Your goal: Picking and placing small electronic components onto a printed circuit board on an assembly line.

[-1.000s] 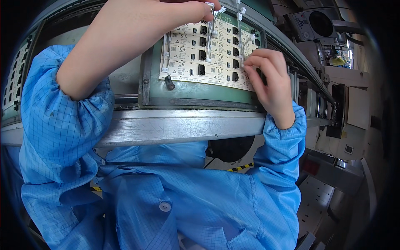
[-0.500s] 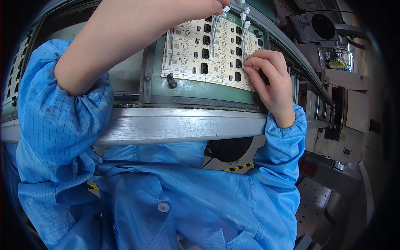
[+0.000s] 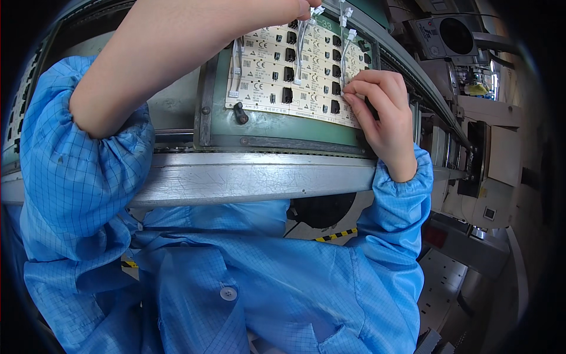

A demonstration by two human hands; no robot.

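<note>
A panel of cream-coloured circuit boards lies in a green carrier, with rows of black components on it. Thin wire leads with white plugs stand along the panel. At its right side my right hand is closed, thumb and forefinger pinched at the lower end of a wire lead; the plug there is hidden by the fingertips. My left hand reaches over the panel to the top edge, beside another white plug. Most of its fingers are out of the picture.
A scratched metal rail runs along the front, between my body and the carrier. A black clamp knob sits on the carrier's near edge. More boards show at the far left. Machinery stands to the right.
The view has shifted slightly, so the panel sits a little further left. My right hand stays at the same lead, and my left arm is almost unchanged.
</note>
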